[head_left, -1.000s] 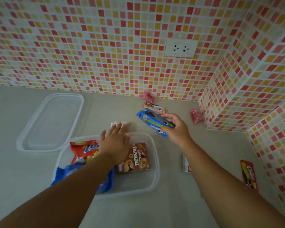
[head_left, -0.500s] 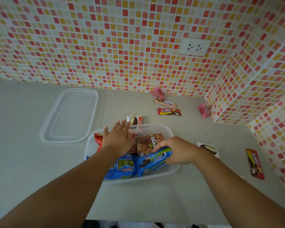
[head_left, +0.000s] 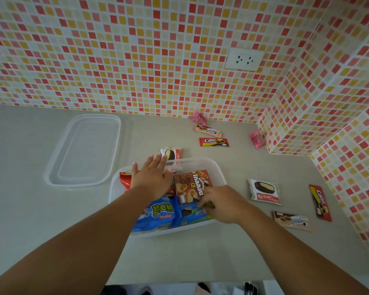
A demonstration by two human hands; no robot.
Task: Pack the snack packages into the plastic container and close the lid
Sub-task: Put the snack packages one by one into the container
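The clear plastic container [head_left: 216,169] sits mid-counter. Inside lie a brown biscuit box [head_left: 191,184], a red packet [head_left: 125,179], a blue bag [head_left: 160,213] and a blue cookie packet [head_left: 191,213]. My left hand [head_left: 152,177] lies flat, fingers spread, over the red packet at the container's far rim. My right hand [head_left: 219,204] presses down on the blue cookie packet's right end inside the container; its fingers curl on it. The clear lid [head_left: 83,150] lies upside up to the left.
Loose snacks lie on the counter: a Choco Pie [head_left: 264,191], another behind the container [head_left: 172,153], a red bar [head_left: 213,142], a beige bar [head_left: 208,129], two pink candies [head_left: 197,118] [head_left: 257,139], a red pack [head_left: 320,202], a beige pack [head_left: 291,220]. Tiled walls close the back and right.
My right hand carried the blue cookie packet from behind the container down into its near right part. My left hand stayed on the red packet.
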